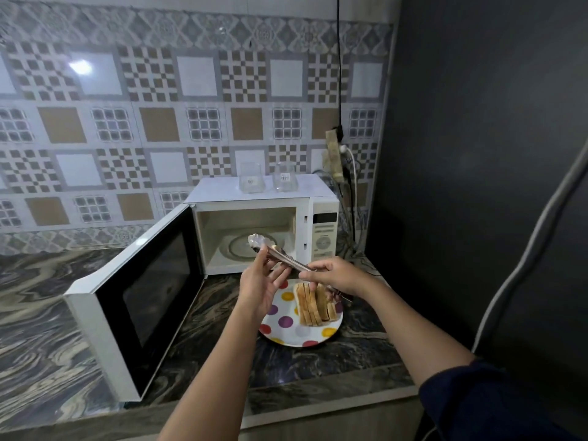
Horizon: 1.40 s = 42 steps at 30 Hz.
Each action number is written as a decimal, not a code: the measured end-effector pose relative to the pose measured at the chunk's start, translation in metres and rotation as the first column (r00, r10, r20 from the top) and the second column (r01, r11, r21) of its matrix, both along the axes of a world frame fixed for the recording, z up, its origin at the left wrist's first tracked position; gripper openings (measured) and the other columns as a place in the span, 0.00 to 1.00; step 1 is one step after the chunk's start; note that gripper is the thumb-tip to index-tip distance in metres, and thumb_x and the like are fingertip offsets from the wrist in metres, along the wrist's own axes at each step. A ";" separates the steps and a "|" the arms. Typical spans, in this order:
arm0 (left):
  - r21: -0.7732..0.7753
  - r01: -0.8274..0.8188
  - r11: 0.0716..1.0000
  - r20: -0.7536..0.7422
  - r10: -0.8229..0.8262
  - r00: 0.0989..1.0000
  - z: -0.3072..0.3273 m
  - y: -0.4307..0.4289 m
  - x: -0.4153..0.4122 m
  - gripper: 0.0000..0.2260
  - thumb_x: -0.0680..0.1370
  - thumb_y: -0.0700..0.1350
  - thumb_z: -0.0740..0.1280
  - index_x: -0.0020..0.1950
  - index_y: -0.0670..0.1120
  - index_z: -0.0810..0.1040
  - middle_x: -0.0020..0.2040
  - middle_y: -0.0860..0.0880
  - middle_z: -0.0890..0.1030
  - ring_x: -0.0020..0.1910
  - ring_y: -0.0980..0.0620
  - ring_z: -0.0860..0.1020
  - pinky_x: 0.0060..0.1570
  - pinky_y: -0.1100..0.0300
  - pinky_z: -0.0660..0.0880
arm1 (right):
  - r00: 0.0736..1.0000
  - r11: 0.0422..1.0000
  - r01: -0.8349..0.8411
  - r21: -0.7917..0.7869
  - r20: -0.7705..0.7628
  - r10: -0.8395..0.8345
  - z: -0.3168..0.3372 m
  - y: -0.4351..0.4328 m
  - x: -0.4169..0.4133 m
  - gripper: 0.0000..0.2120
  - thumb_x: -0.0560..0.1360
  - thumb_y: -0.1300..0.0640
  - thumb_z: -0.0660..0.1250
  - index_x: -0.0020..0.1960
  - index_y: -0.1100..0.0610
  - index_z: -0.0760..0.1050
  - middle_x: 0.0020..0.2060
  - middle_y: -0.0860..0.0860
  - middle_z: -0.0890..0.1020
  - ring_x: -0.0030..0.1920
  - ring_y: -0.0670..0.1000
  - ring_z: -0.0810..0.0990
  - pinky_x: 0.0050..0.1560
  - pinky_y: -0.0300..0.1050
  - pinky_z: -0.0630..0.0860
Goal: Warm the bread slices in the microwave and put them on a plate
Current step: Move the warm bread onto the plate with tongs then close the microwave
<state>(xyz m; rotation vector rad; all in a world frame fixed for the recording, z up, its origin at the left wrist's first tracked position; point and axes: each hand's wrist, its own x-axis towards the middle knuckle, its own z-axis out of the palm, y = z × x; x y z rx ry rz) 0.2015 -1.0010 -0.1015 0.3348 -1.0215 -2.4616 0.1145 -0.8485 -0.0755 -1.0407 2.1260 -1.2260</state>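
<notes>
A white microwave [324, 218] stands on the counter with its door [140, 297] swung wide open to the left; its cavity holds only the glass turntable [241, 249]. In front of it lies a white plate with coloured dots [286, 326] carrying several bread slices [313, 305] stacked on edge. Metal tongs [280, 256] hang above the plate, tips toward the microwave. My right hand [331, 275] grips the tongs near their rear end. My left hand [259, 284] touches their front part with thumb and fingers.
Two clear glass containers [252, 178] [285, 177] sit on top of the microwave. A power strip [334, 154] with cables hangs on the tiled wall at right. A dark wall [477, 154] closes the right side. The marbled counter [47, 313] extends left.
</notes>
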 end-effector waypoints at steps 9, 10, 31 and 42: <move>0.124 -0.303 0.945 0.174 0.280 0.944 0.000 -0.009 0.002 0.16 0.78 0.41 0.64 0.63 0.34 0.72 0.60 0.39 0.75 0.49 0.44 0.79 0.30 0.61 0.80 | 0.997 0.998 0.033 0.058 0.065 -0.037 0.010 0.020 -0.015 0.09 0.70 0.52 0.73 0.49 0.53 0.80 0.40 0.51 0.85 0.38 0.46 0.84 0.34 0.35 0.78; 0.136 -0.326 0.936 0.183 0.299 0.936 -0.001 -0.011 0.003 0.17 0.78 0.41 0.64 0.64 0.34 0.71 0.62 0.38 0.74 0.50 0.43 0.79 0.30 0.61 0.80 | 0.997 0.998 0.047 0.042 0.066 -0.050 0.009 0.020 -0.016 0.09 0.69 0.53 0.73 0.48 0.54 0.80 0.41 0.53 0.85 0.39 0.47 0.84 0.35 0.35 0.78; 0.029 -0.276 0.961 0.103 0.272 0.957 -0.020 -0.036 -0.006 0.09 0.79 0.43 0.63 0.52 0.38 0.77 0.45 0.44 0.82 0.41 0.49 0.84 0.36 0.61 0.81 | 0.986 0.953 -0.126 0.275 -0.070 0.151 -0.002 -0.024 -0.020 0.11 0.73 0.55 0.69 0.54 0.58 0.80 0.44 0.51 0.85 0.50 0.48 0.82 0.57 0.46 0.75; -0.194 -0.083 0.978 0.121 0.108 0.987 -0.024 -0.044 -0.028 0.11 0.78 0.44 0.64 0.53 0.37 0.78 0.47 0.41 0.82 0.48 0.46 0.82 0.49 0.56 0.79 | 0.979 0.978 -0.020 0.206 -0.193 0.060 -0.015 -0.064 -0.028 0.14 0.70 0.56 0.72 0.55 0.57 0.79 0.46 0.50 0.83 0.45 0.47 0.81 0.45 0.39 0.77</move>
